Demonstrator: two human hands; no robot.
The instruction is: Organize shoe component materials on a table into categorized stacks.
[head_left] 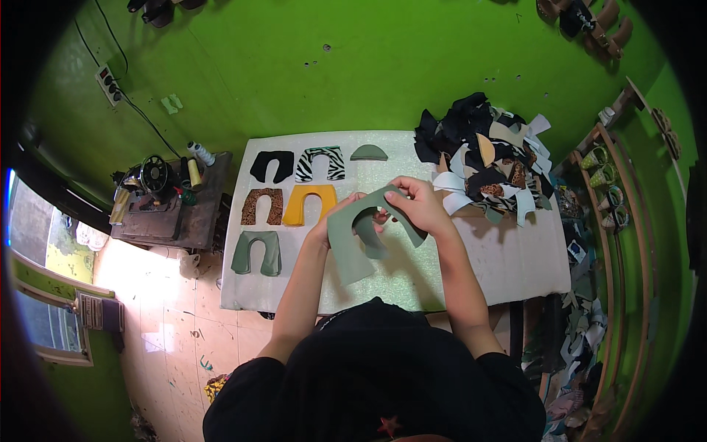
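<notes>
A grey-green U-shaped leather-like piece is held up over the table between both hands. My left hand grips its left edge, with most of the fingers hidden behind it. On its upper right side, my right hand pinches it, thumb in front. Part of another layer shows through the cutout. Stacks of similar U-shaped pieces lie to the left: black, zebra-striped, leopard-print, yellow and grey-green. A half-round green piece lies at the table's back.
A heap of mixed scraps covers the back right of the white-topped table. To the left stands a sewing machine with thread cones. A wooden rack with sandals lines the right wall, and more scraps are piled below.
</notes>
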